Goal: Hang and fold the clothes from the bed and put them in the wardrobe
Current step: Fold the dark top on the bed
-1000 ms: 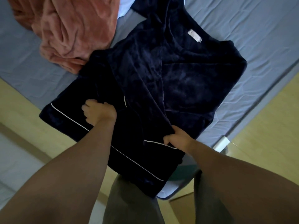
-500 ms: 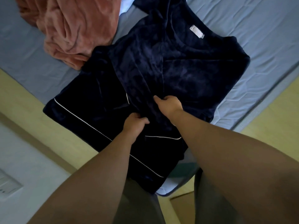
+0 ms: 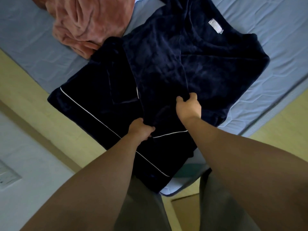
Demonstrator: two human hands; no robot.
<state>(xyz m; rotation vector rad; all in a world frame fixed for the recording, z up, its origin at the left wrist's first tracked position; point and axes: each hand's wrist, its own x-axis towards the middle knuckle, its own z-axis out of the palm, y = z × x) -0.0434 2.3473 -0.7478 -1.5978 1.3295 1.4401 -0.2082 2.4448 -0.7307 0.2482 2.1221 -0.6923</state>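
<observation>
A dark navy plush top [image 3: 166, 67] with white piping lies spread on the bed [image 3: 275, 30], its label up near the collar. One sleeve is folded down across its front. My left hand [image 3: 141, 130] grips the lower end of that folded sleeve near the white-piped cuff. My right hand [image 3: 188, 105] pinches the sleeve's right edge a little higher up. The garment's lower hem hangs over the bed's near corner.
A crumpled pink plush garment [image 3: 86, 22] lies on the bed at the upper left, touching the navy top. Yellowish wooden floor [image 3: 283, 127] runs along both sides of the bed corner. A white wall with a socket plate [image 3: 8, 175] is at the lower left.
My left hand moved right from the garment's left part to the sleeve's lower end. My right hand rose from the hem to the sleeve's edge. Both now hold the folded sleeve.
</observation>
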